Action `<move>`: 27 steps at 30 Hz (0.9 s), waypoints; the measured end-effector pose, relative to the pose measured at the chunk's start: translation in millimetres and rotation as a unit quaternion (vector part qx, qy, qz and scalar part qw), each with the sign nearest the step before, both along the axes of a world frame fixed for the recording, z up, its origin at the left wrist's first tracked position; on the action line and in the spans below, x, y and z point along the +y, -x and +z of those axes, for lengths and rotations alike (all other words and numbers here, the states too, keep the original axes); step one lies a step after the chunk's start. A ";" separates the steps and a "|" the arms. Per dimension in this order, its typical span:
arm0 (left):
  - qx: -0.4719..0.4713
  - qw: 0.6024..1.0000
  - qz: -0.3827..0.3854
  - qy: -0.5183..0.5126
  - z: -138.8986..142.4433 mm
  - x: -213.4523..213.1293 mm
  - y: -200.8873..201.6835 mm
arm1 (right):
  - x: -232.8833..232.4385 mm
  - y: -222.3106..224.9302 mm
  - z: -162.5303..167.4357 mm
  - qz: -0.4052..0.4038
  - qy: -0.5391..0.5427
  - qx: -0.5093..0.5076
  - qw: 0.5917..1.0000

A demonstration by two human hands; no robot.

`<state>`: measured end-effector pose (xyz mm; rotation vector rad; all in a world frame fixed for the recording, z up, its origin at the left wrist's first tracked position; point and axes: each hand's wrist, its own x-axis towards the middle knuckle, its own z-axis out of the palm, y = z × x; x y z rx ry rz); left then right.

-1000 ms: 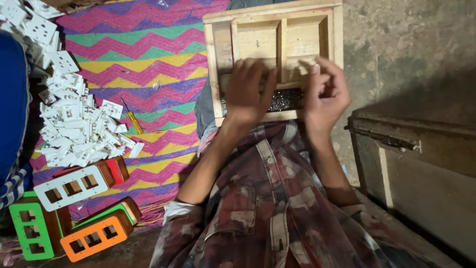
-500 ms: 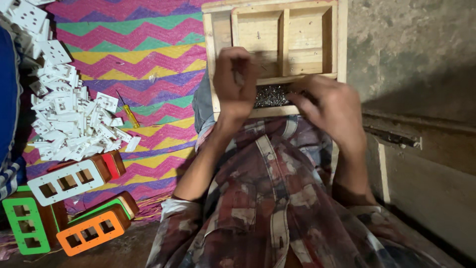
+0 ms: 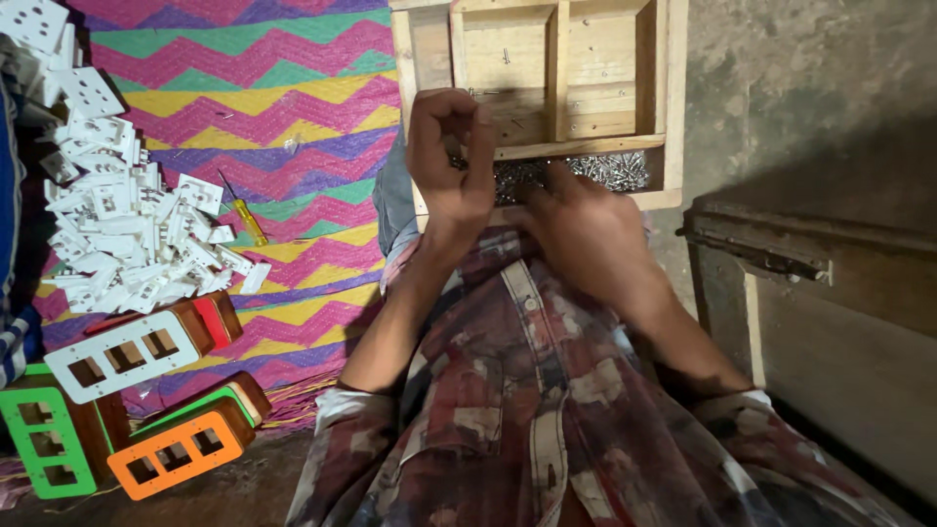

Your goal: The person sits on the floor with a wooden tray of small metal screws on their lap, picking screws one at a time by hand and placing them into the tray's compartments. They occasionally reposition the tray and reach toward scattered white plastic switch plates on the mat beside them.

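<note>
Head cam: left hand (image 3: 451, 156) pinches something tiny I can't make out, right hand (image 3: 586, 229) digs loose-fingered into small screws (image 3: 605, 171) — light, slippery, best pinched by the shank.

Single head-worn view looking steeply down, close above the shallow partitioned wooden tray (image 3: 673, 88) resting at the wearer's lap.

No packages, labels, signs or screens show anywhere around the fingers; nothing wrapped, boxed for sale, printed or lit appears in view.
</note>
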<state>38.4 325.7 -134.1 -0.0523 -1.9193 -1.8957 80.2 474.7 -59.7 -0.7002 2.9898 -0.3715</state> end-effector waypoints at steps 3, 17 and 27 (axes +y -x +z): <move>-0.009 1.000 -0.005 -0.009 -2.9 0.4 -0.1 | 13.6 5.9 -5.3 -0.007 0.030 -0.077 0.997; -0.004 1.000 -0.013 -0.025 1.1 -1.2 -1.2 | 12.6 7.4 12.3 -0.042 -0.001 -0.154 0.987; -0.007 0.999 0.000 -0.039 -5.4 0.4 -4.0 | 40.4 15.1 -15.4 0.014 0.028 -0.153 0.988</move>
